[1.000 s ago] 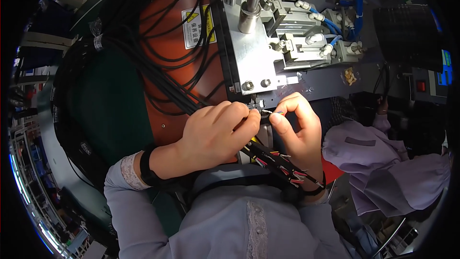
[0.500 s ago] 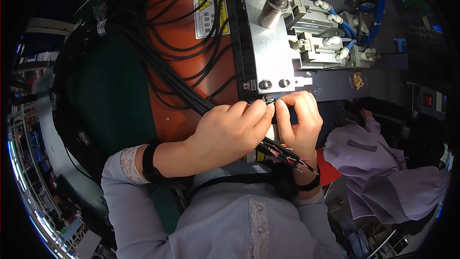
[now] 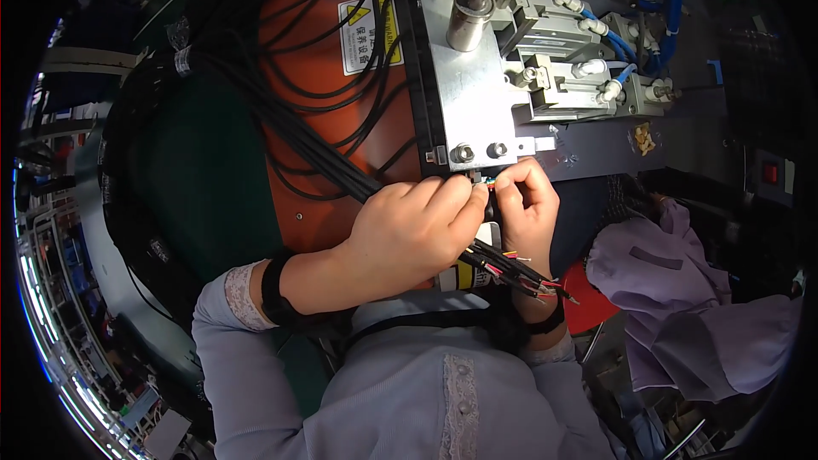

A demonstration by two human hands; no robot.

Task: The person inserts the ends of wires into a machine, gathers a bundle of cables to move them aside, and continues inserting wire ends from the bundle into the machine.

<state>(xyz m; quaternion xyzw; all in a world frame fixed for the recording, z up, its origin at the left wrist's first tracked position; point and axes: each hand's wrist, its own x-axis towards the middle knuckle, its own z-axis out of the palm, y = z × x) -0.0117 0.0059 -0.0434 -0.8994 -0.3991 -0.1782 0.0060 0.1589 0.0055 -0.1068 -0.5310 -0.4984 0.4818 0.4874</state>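
Head view, looking down: a person's two bare hands meet near the middle. The left hand (image 3: 413, 226) has its thumb and index finger together at a few thin coloured wires (image 3: 489, 183), their exact hold partly hidden. The right hand (image 3: 530, 204) comes from the other side, thumb and index finger pinched on the same wires, so these lie between the two sets of fingertips.

Just beyond the fingers stands a bright silver metal plate (image 3: 477, 111) with bolts along its near edge and a round metal post (image 3: 471, 17) on top. Farther up and right of them are grey metal cylinder blocks (image 3: 567, 81) with blue plastic tubes (image 3: 673, 0). Below the fingers, a bundle of black cables with stripped red, white and yellow ends (image 3: 511, 270) crosses in front of the right wrist. Left of the fingers, long black cables (image 3: 319, 149) run over a reddish-brown panel (image 3: 298, 234). Well to their right is a co-worker's pale purple garment (image 3: 673, 290).
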